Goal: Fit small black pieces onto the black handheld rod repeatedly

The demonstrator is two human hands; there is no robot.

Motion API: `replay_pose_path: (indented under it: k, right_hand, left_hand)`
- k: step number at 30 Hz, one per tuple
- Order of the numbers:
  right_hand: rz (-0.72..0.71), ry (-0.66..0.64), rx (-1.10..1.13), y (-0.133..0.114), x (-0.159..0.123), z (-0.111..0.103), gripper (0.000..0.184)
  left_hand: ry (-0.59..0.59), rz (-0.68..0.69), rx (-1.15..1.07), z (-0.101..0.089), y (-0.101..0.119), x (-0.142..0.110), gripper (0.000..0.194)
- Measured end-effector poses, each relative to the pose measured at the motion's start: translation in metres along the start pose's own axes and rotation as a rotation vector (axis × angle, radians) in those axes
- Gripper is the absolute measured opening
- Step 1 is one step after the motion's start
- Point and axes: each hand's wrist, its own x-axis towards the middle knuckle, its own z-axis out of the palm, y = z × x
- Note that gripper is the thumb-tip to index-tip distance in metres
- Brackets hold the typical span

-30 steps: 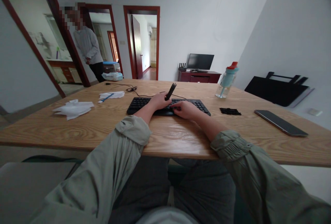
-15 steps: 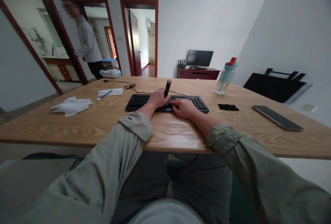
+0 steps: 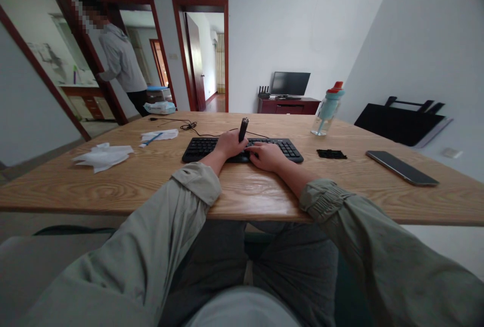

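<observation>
A black keyboard (image 3: 287, 149) lies on the wooden table (image 3: 245, 191), its cable (image 3: 189, 126) running off to the far left. My left hand (image 3: 229, 144) rests over the keyboard's middle, closed round a slim black tool (image 3: 242, 128) that stands nearly upright. My right hand (image 3: 266, 155) lies on the keys just to its right, fingers curled down onto the front rows; I cannot see whether they hold anything.
Crumpled white tissues (image 3: 102, 154) and a paper with a blue pen (image 3: 157, 137) lie left. A teal bottle (image 3: 327, 109), several loose black keycaps (image 3: 331, 153) and a dark phone (image 3: 401, 167) sit right. A person (image 3: 121, 67) stands in the far-left doorway.
The black tool in my left hand has swung from a rightward lean to nearly upright. The person in the doorway has turned and shifted left. My view has tilted slightly.
</observation>
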Motion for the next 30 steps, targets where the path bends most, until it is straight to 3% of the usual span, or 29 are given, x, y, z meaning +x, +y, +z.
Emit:
replay_pose_path:
  k: [3, 8, 14, 18, 22, 25, 27, 30]
  right_hand:
    - [-0.01, 0.021, 0.002, 0.0, -0.001, 0.0, 0.044]
    - [-0.058, 0.153, 0.076, 0.002, 0.001, 0.006, 0.049]
    - [-0.054, 0.153, 0.163, 0.005, 0.004, 0.01, 0.043]
    - [-0.07, 0.197, 0.214, 0.004, 0.002, 0.003, 0.062]
    - [-0.115, 0.247, 0.254, 0.006, 0.002, -0.002, 0.077]
    - [-0.122, 0.199, 0.227, 0.009, 0.004, 0.0, 0.059]
    - [-0.115, 0.14, 0.204, 0.011, 0.006, 0.001, 0.041]
    - [-0.099, 0.123, 0.19, 0.013, 0.008, 0.001, 0.031]
  left_hand:
    - [-0.001, 0.007, -0.021, -0.001, -0.002, 0.001, 0.032]
    - [0.133, -0.16, -0.097, 0.0, -0.008, 0.005, 0.039]
    - [0.1, -0.139, -0.173, -0.001, -0.009, 0.007, 0.032]
    - [0.132, -0.151, -0.312, -0.016, -0.016, 0.01, 0.033]
    - [0.276, -0.142, -0.402, -0.039, -0.036, 0.016, 0.033]
    - [0.365, -0.177, -0.392, -0.051, -0.059, 0.015, 0.03]
    - [0.362, -0.206, -0.35, -0.057, -0.076, 0.012, 0.029]
    - [0.326, -0.235, -0.294, -0.063, -0.099, 0.005, 0.029]
